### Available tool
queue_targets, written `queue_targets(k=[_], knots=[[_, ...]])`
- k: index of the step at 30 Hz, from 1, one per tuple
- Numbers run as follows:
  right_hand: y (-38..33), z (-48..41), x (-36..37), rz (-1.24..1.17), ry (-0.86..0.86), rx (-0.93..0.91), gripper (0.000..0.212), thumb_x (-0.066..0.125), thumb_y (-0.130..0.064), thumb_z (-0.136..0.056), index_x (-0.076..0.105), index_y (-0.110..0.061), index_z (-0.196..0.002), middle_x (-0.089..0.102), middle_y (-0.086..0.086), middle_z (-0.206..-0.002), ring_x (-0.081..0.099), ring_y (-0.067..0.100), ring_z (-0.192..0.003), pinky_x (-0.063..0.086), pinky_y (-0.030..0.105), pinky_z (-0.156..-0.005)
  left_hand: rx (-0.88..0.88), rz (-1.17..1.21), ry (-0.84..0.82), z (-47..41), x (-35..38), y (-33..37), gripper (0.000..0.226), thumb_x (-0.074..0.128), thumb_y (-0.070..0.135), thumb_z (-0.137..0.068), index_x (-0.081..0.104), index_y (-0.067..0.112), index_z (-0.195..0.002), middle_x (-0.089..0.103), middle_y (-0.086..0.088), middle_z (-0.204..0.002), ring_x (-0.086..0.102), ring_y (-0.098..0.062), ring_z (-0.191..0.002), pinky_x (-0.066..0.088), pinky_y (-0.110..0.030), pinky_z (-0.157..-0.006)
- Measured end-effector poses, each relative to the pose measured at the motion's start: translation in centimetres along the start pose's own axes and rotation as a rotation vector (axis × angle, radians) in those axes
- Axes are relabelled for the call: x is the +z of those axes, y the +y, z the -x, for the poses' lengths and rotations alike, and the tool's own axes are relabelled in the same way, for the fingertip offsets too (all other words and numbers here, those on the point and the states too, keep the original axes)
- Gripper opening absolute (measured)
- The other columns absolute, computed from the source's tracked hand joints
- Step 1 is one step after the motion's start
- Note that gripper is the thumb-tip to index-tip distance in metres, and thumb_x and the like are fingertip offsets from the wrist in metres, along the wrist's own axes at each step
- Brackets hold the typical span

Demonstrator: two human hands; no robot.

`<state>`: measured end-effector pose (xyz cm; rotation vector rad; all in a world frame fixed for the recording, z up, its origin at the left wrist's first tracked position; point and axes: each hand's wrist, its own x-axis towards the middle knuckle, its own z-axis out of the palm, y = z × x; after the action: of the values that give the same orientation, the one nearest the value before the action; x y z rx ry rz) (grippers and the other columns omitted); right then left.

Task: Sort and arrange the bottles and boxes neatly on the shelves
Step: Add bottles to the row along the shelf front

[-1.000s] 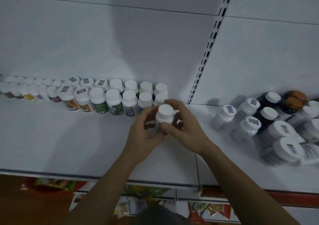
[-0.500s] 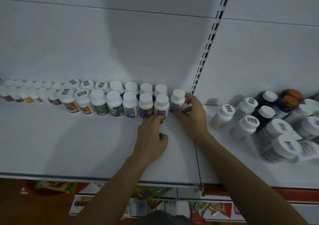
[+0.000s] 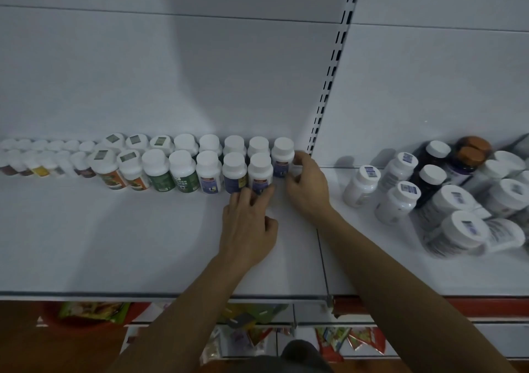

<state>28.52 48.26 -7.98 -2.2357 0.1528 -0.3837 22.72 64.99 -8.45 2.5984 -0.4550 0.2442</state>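
Two rows of white-capped bottles [image 3: 183, 169] stand along the back of the white shelf [image 3: 114, 244]. At the right end of the back row is a white bottle with a blue label [image 3: 282, 155]. My right hand [image 3: 307, 186] holds it from the right side, fingers curled against its body. My left hand [image 3: 247, 226] rests on the shelf, and its fingertips touch the base of the last front-row bottle [image 3: 260, 172]. A loose cluster of unsorted bottles [image 3: 400, 198], white and dark, some lying down, sits on the shelf section to the right.
A slotted upright post [image 3: 329, 86] divides the back wall just right of the rows. Below the shelf's front edge [image 3: 171, 296] hang colourful packets [image 3: 343, 341] on a lower level. Small bottles [image 3: 43, 163] continue the rows to the far left.
The bottle that both hands held in front of the rows now stands at the right end of the back row. My left hand dropped to the shelf by the front row.
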Motion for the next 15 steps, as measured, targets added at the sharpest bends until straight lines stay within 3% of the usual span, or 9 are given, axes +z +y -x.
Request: queue_targets(k=[10, 15], knots=[[-0.6, 0.5, 0.1, 0.043, 0.02, 0.001, 0.042, 0.066, -0.032, -0.095, 0.053, -0.018, -0.132, 0.064, 0.002, -0.126, 0.063, 0.021, -0.106, 0.041, 0.026, -0.08, -0.021, -0.046, -0.025, 0.2, -0.2, 0.4, 0.064, 0.052, 0.028, -0.086, 0.043, 0.027, -0.149, 0.044, 0.0, -0.112, 0.04, -0.021, -0.109, 0.04, -0.04, -0.093], [-1.7, 1.1, -2.3, 0.012, -0.129, 0.083, 0.057, 0.067, -0.022, -0.094, 0.044, -0.011, -0.144, 0.058, 0.009, -0.131, 0.062, 0.026, -0.112, 0.041, 0.025, -0.087, 0.002, -0.024, -0.015, 0.3, -0.1, 0.0, 0.037, 0.058, 0.027, -0.085, 0.063, 0.023, -0.122, 0.048, 0.0, -0.109, 0.045, -0.024, -0.105, 0.042, -0.041, -0.087]])
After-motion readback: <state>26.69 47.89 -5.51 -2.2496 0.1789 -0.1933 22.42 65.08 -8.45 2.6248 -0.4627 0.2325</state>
